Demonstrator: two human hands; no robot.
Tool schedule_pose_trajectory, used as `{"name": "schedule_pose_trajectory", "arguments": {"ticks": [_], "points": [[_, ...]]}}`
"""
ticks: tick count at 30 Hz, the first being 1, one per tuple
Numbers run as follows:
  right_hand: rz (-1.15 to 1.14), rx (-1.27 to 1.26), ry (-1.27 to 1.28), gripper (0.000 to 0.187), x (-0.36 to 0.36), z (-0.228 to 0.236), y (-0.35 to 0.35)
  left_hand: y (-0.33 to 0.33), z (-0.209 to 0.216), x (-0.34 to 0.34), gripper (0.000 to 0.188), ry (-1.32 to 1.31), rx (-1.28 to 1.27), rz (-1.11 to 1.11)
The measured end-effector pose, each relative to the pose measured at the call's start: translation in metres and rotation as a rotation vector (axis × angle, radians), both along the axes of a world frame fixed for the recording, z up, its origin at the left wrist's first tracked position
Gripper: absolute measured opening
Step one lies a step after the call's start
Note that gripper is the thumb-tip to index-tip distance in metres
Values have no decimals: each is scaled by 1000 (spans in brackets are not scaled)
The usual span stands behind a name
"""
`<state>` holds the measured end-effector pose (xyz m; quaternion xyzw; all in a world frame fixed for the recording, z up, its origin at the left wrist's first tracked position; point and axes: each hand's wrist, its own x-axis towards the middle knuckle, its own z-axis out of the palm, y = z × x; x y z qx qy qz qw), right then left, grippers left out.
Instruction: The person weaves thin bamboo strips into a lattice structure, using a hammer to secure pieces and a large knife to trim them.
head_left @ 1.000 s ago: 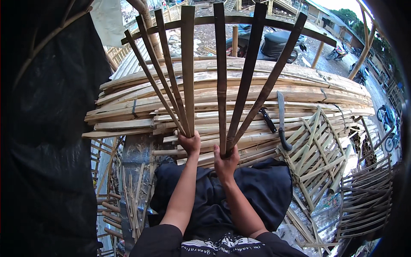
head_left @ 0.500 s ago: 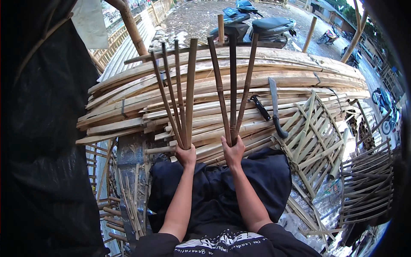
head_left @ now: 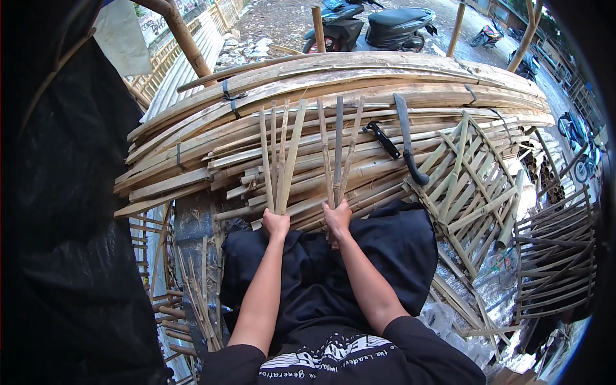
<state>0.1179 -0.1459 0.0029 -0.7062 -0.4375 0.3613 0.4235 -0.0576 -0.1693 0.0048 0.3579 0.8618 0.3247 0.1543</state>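
Note:
Both my hands are in front of my lap, closed round the lower ends of bamboo strips. My left hand (head_left: 276,222) grips several bamboo strips (head_left: 292,153) that fan out away from me, the rightmost one wider and paler. In my right hand (head_left: 337,217) are three bamboo strips (head_left: 338,141), the middle one greyer; their lower ends stick out a little below the fist. The two bundles are apart and lean out over a large pile of split bamboo (head_left: 250,178). A machete (head_left: 404,131) with a dark curved handle lies on the pile, right of my right hand.
A black tool (head_left: 385,141) lies beside the machete. To the right are a woven bamboo lattice (head_left: 465,186) and a darker slatted frame (head_left: 555,250). Thin sticks (head_left: 200,295) stand at the left, near a black sheet (head_left: 70,212). Motorbikes (head_left: 401,29) are parked beyond.
Both bundles have tipped forward and down over the pile, so their tops sit lower in view and paler faces show. My hands have moved slightly left and stay closed.

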Motion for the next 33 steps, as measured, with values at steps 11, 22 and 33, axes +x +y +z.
{"name": "schedule_pose_trajectory", "arguments": {"ticks": [11, 22, 33], "points": [[416, -79, 188, 29, 11, 16, 8, -13, 33, -21, 87, 246, -341, -446], [339, -42, -119, 44, -2, 24, 18, 48, -27, -22, 96, 378, -1026, -462], [337, -186, -184, 58, 23, -16, -37, 47, -161, -7, 92, 283, -1243, -493]]}}
